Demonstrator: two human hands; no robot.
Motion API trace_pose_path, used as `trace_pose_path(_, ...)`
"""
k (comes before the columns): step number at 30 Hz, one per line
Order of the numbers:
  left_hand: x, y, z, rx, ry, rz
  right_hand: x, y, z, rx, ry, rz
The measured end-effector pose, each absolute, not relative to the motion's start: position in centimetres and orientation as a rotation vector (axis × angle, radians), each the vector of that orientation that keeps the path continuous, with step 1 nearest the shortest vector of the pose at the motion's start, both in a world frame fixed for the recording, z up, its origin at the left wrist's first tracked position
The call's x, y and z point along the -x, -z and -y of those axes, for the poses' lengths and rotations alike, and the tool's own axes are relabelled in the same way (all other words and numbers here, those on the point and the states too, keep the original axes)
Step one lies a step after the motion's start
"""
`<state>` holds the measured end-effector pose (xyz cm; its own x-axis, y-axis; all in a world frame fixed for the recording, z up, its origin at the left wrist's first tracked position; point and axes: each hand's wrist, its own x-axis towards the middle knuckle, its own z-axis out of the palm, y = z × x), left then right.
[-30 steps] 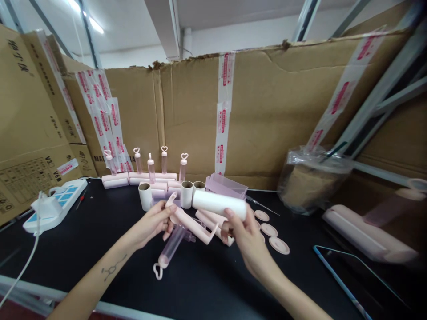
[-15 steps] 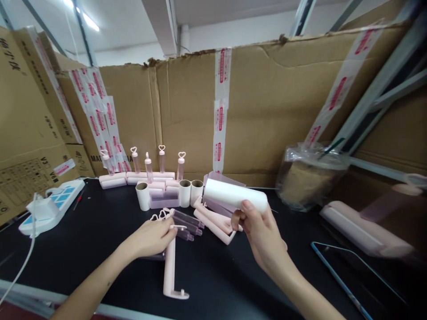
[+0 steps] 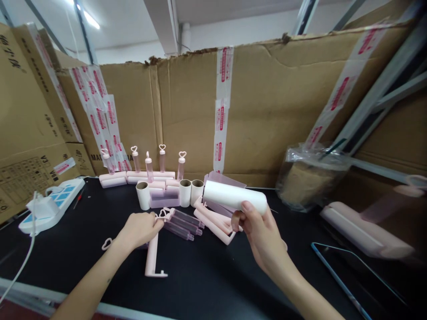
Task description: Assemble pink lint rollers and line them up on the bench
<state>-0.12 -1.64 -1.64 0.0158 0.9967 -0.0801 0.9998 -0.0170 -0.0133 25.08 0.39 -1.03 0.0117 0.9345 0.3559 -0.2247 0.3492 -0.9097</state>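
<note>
My left hand (image 3: pixel 138 231) is closed on one end of a pink lint roller frame (image 3: pixel 152 258), whose long bar points down toward the table's front edge. In my right hand (image 3: pixel 262 231) is a white sticky-paper roll (image 3: pixel 233 195), held near its right end and tilted slightly. Just right of the left hand lie several translucent purple handles (image 3: pixel 185 224) with heart-shaped loops. More pink frames (image 3: pixel 213 222) rest below the white roll. Behind the left hand, a white roll (image 3: pixel 143 198) stands upright, and another standing roll (image 3: pixel 185 195) is farther right.
Assembled pink lint rollers (image 3: pixel 151 177) line the cardboard wall (image 3: pixel 187 111), handles upward. A power strip (image 3: pixel 53 206) lies at left. At right are a bagged drink cup (image 3: pixel 310 180), a blurred pink roller (image 3: pixel 363 229) and a blue-edged phone (image 3: pixel 353 275) on the black table (image 3: pixel 213 284).
My left hand has moved left with the pink frame, away from the purple handles. A heart-shaped loop now shows beside the left wrist. The right hand and white roll have hardly moved.
</note>
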Motion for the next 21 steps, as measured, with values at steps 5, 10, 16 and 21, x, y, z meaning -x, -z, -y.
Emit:
trace_pose_path(5,1.2,1.6,1.5,-2.076,0.171,-2.241,-25.0,1.3,-0.5,0.783,-1.046,1.225)
trace_pose_path(10,1.4,1.7,1.5,-2.046,0.203,-2.183,-24.9,1.5,-0.3,0.806,-1.038,1.256)
trace_pose_path(16,1.7,1.8,1.8,-2.013,0.167,-2.175,-24.9,1.3,-0.2,0.818,-1.034,1.266)
trace_pose_path(21,3.8,-0.6,2.7,-2.048,-0.224,-2.236,-25.2,0.5,-0.2,0.756,-1.063,1.202)
